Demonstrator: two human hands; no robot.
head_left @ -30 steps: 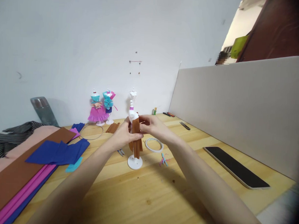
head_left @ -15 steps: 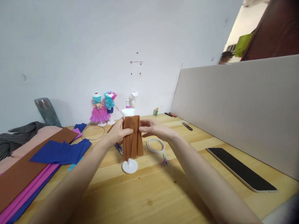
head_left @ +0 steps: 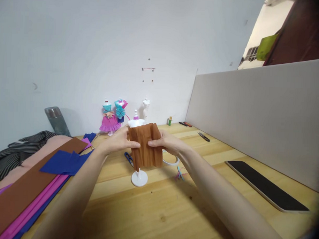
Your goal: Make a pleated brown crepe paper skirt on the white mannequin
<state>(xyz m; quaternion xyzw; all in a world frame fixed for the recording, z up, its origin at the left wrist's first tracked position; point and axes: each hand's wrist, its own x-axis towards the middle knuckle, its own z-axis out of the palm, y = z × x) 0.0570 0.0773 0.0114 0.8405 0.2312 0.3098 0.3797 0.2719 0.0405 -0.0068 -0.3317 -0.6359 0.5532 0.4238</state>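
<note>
At the far left a grey metal flask [head_left: 55,118] leans by the wall above a dark striped cloth [head_left: 14,152]. Long sheets of brown crepe paper [head_left: 23,184] and pink paper [head_left: 28,212] lie along the pale wooden table [head_left: 158,210], with a folded blue paper sheet [head_left: 66,162] on top of them. Two small dressed mannequins in pink and teal [head_left: 111,117] stand at the back.

The left hand [head_left: 119,141] is closed in a pinch on the left edge of a pleated brown crepe-paper piece [head_left: 145,147], thumb on the front and fingers behind. The paper is held spread out above the table, its pleats running up and down. It stands just in front of a small white mannequin on a round base [head_left: 139,178], hiding the torso so that only the neck above and the foot below show. The mannequin stands upright, directly beyond the paper and away from the person. It sits slightly left of the paper's middle, so the left hand is a little nearer to it. The right hand [head_left: 169,142] pinches the paper's right edge in the same way, thumb on the front.

Blue-handled scissors [head_left: 128,157] lie behind the stand, and a white tape ring [head_left: 172,162] shows below the right wrist. Further right lie black snips [head_left: 204,136] and a flat black tablet [head_left: 267,186], along a grey partition board [head_left: 266,112].
</note>
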